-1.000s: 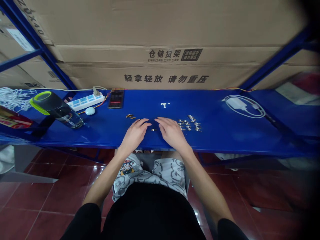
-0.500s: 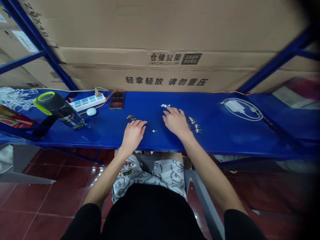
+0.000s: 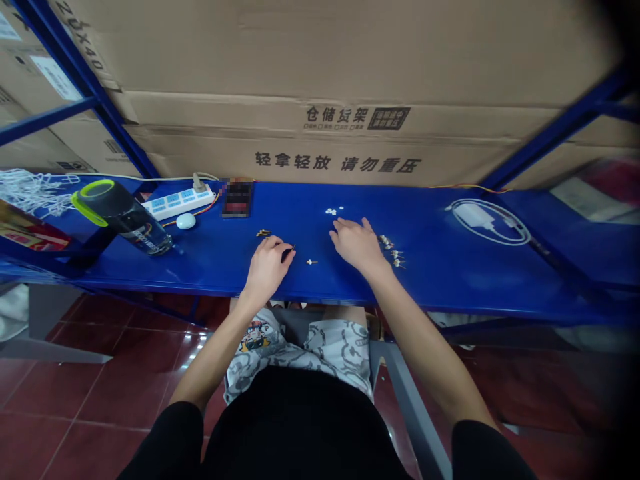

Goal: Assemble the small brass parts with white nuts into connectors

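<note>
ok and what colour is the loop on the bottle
The bottle's loop is bright yellow-green, seen best in the head view.

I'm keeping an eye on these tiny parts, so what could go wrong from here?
The right hand is right beside the clustered parts and might scatter them. The lone part between it and the left hand could get brushed aside. The bottle, near the power strip, might wet it if it leaks.
</note>
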### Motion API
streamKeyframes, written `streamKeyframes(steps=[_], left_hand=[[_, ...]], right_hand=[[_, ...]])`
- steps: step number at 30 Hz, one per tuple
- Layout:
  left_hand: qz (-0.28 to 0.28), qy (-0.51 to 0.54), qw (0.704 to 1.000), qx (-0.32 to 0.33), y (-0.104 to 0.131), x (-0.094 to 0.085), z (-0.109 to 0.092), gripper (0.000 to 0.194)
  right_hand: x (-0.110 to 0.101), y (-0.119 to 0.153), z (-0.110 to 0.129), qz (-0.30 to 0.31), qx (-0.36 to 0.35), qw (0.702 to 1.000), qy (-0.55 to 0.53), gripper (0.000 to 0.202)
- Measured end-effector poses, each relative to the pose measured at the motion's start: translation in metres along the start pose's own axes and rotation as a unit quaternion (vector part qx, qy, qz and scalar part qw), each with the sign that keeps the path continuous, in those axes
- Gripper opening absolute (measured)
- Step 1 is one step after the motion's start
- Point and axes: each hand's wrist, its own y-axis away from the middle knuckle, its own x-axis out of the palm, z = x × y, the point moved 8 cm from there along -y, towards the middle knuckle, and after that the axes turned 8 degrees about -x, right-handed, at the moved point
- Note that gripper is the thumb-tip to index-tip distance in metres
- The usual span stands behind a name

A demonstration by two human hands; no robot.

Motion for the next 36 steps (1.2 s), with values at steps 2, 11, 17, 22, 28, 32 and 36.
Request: streamKeyframes(steps=[2, 11, 17, 22, 28, 32, 36], left_hand=[[-0.001, 0.007, 1.0, -0.002, 0.0, 0.0, 0.001, 0.011], [0.048, 0.062, 0.996, 0.036, 0.001, 0.001, -0.005, 0.013], [0.087, 0.097, 0.989, 0.069, 0.005, -0.001, -0.017, 0.014], [0.104, 0.101, 0.986, 0.08, 0.007, -0.002, -0.022, 0.014], [0.105, 0.111, 0.985, 0.086, 0.007, -0.004, -0.024, 0.013], [0.109, 0.131, 0.982, 0.082, 0.007, -0.005, -0.023, 0.013], [0.108, 0.143, 0.98, 0.082, 0.007, -0.004, -0.023, 0.013]], right_hand=[[-0.003, 0.011, 0.012, -0.007, -0.028, 1.0, -0.011, 0.04], [-0.018, 0.046, 0.045, -0.081, -0.07, 0.984, -0.145, 0.042], [-0.023, 0.053, 0.048, -0.141, -0.084, 0.955, -0.247, 0.032], [-0.027, 0.054, 0.042, -0.144, -0.051, 0.932, -0.329, 0.024], [-0.032, 0.053, 0.041, -0.176, -0.07, 0.869, -0.457, 0.017], [-0.029, 0.054, 0.039, -0.173, -0.055, 0.86, -0.476, 0.016], [-0.032, 0.056, 0.04, -0.175, -0.062, 0.873, -0.451, 0.015]])
